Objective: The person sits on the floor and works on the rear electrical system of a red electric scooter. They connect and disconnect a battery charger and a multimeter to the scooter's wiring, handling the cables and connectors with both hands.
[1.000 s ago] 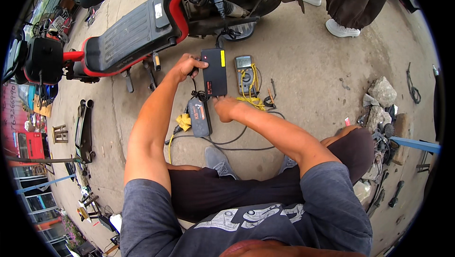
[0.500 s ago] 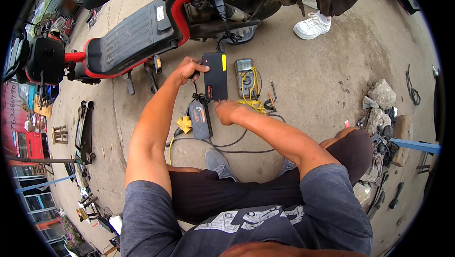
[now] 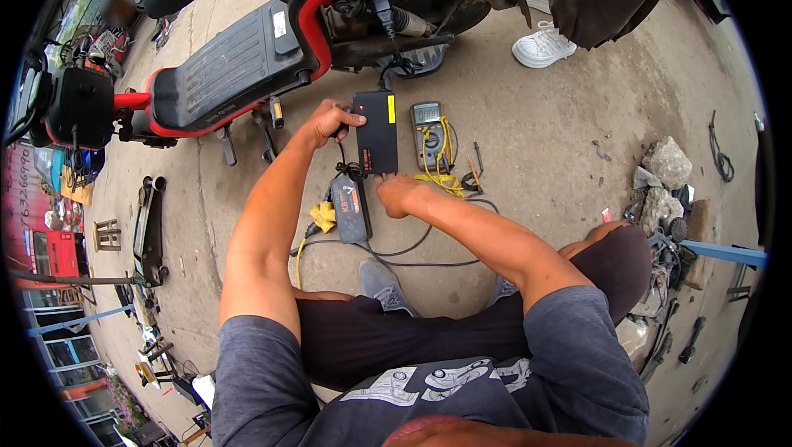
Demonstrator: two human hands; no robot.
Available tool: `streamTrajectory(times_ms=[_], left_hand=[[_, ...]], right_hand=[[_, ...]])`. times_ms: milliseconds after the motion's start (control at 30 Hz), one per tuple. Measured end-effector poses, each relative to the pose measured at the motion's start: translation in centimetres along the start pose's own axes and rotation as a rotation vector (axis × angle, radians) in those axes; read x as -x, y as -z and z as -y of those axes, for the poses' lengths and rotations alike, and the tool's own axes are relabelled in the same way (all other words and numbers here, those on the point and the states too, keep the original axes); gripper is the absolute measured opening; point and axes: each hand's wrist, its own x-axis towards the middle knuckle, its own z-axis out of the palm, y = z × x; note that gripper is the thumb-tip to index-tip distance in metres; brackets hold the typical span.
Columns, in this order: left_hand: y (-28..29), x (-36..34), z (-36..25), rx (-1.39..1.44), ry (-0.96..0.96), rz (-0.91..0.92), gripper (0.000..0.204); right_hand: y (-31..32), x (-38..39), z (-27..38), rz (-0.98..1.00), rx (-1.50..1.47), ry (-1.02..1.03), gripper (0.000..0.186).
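Observation:
A flat black charger [image 3: 377, 138] with a small red light and a yellow label is held up between my hands. My left hand [image 3: 334, 122] is closed on its left side near the upper end, thumb on top. At the lower edge, the bent fingers of my right hand [image 3: 399, 195] grip it, fingertips partly hidden. From its upper end a dark cable runs toward a black plug [image 3: 382, 11] at the red and black electric scooter [image 3: 235, 59]. Just below lies a grey charger [image 3: 351, 212] with a bundled black cord, beside a yellow connector [image 3: 322, 217].
A digital multimeter [image 3: 428, 138] with yellow leads lies right of the black charger. Dark cable [image 3: 421, 264] loops over the concrete before my shoes. Another person's white shoe [image 3: 544, 46] stands at the upper right. Stones [image 3: 667, 162] and scrap lie far right; a floor jack [image 3: 148, 232] stands left.
Both hands keep their hold on the black charger, almost unmoved. The other person's dark trouser leg at the upper right has shifted slightly.

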Motion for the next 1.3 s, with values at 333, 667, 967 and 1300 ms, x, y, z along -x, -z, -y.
streamTrajectory(times_ms=[333, 667, 967, 1300], left_hand=[[0.1, -0.06, 0.22, -0.004, 0.005, -0.005, 0.027], [0.03, -0.45, 0.24, 0.016, 0.001, -0.001, 0.029], [0.16, -0.83, 0.54, -0.018, 0.012, 0.007, 0.027], [-0.02, -0.72, 0.26, -0.023, 0.01, 0.004, 0.026]], right_hand=[[0.3, 0.29, 0.16, -0.022, -0.004, 0.026, 0.064], [0.03, 0.03, -0.02, -0.036, -0.012, 0.03, 0.06], [0.02, -0.11, -0.04, -0.038, -0.014, 0.033, 0.063], [-0.19, -0.39, -0.28, -0.039, -0.004, 0.035, 0.06]])
